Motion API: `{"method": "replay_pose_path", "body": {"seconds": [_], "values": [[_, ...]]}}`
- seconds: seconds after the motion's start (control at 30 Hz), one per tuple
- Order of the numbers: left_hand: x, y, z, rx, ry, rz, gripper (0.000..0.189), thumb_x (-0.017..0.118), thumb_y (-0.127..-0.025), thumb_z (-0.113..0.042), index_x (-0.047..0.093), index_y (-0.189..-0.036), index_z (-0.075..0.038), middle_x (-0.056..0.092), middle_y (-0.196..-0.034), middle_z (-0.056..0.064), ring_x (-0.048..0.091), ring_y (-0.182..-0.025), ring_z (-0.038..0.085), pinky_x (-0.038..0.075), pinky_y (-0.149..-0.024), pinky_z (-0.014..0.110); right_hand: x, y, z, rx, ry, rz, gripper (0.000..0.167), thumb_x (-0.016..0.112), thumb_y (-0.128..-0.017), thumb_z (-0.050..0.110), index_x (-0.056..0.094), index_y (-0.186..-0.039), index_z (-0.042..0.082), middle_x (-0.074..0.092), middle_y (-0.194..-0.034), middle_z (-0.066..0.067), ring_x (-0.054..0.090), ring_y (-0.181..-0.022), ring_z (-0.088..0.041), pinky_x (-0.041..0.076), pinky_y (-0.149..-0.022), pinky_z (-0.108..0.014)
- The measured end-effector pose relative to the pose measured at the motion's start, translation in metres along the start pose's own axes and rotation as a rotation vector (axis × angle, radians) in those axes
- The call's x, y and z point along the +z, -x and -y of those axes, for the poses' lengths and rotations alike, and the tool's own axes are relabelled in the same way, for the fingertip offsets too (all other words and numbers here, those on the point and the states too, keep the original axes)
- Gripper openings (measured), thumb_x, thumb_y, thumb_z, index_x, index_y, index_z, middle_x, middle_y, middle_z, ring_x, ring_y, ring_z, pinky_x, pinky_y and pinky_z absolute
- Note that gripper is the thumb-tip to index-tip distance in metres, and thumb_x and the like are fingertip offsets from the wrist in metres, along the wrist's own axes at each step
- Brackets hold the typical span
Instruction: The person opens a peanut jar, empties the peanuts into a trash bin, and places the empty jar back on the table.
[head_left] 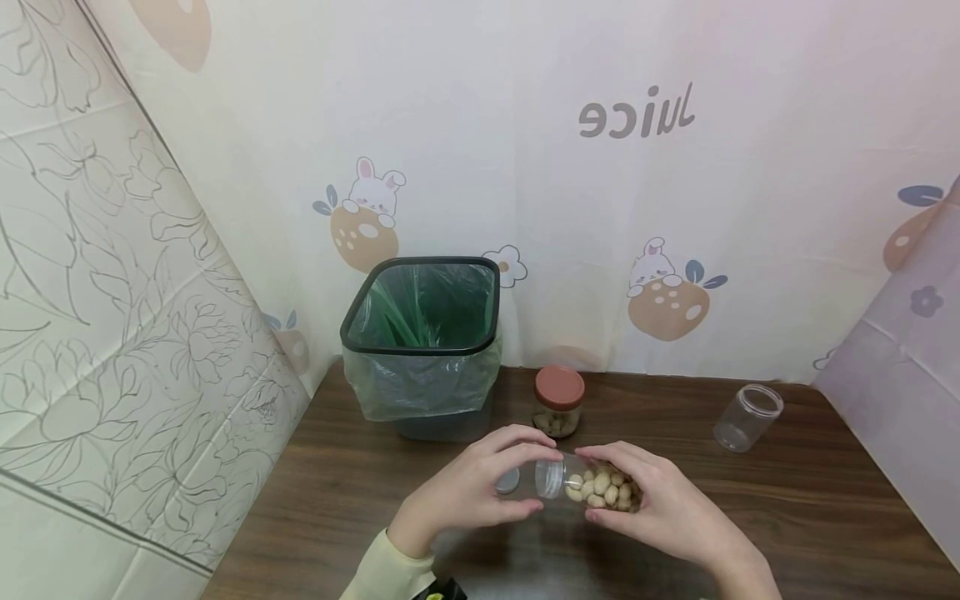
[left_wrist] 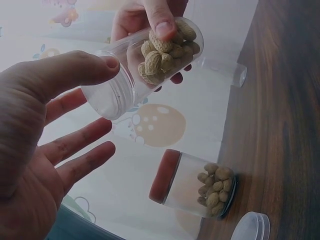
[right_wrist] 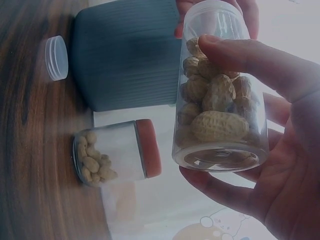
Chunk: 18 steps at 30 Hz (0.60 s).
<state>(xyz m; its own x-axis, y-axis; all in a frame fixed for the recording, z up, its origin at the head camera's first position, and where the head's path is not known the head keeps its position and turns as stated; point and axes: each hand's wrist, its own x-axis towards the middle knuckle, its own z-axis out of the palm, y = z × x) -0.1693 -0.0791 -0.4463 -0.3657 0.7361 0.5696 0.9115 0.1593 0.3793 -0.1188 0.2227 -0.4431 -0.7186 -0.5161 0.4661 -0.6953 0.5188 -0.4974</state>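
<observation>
My right hand (head_left: 660, 500) grips a clear plastic jar (head_left: 551, 477) with peanuts (head_left: 603, 486) inside. The jar lies tilted on its side above the table, its uncapped mouth towards my left hand (head_left: 480, 483). The left fingers and thumb are spread around that mouth; in the left wrist view the thumb (left_wrist: 75, 72) overlaps the rim, and I cannot tell whether it touches. In the right wrist view the peanuts (right_wrist: 220, 125) sit behind the right thumb. A pale screw lid (head_left: 507, 480) rests on the table, partly seen past the left hand.
Behind the hands stands a glass jar (head_left: 558, 400) with a reddish lid, holding peanuts. A bin (head_left: 442, 427) with a plastic liner is at the back left. Another clear jar (head_left: 747, 417), uncapped, stands to the right on the wooden table (head_left: 825, 500). A patterned wall covering hangs behind.
</observation>
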Motion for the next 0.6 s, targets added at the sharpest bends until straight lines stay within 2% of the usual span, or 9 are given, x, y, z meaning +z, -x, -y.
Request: {"method": "replay_pose_path", "body": {"seconds": [0.37,0.6], "values": [[0.0019,0.0001,0.0005,0.001,-0.017,0.001,0.059,0.091,-0.09,-0.014,0.065,-0.143,-0.018,0.059,-0.147,0.001,0.057,-0.136,0.01,0.047,-0.112,0.021,0.0003,0.0,0.0005,-0.005,-0.001,-0.002,0.071,0.099,-0.082,0.024,0.065,-0.145,0.026,0.069,-0.131,0.013,0.069,-0.104,-0.005,0.052,-0.09,-0.012],[0.0021,0.0003,0.0007,-0.022,0.009,0.006,0.06,0.092,-0.09,-0.01,0.064,-0.143,-0.019,0.059,-0.147,0.004,0.058,-0.134,0.01,0.048,-0.11,0.02,0.0007,-0.0006,0.0013,-0.002,-0.009,0.0,0.071,0.101,-0.079,0.017,0.068,-0.142,0.016,0.072,-0.128,0.006,0.069,-0.103,-0.005,0.052,-0.089,-0.012]]}}
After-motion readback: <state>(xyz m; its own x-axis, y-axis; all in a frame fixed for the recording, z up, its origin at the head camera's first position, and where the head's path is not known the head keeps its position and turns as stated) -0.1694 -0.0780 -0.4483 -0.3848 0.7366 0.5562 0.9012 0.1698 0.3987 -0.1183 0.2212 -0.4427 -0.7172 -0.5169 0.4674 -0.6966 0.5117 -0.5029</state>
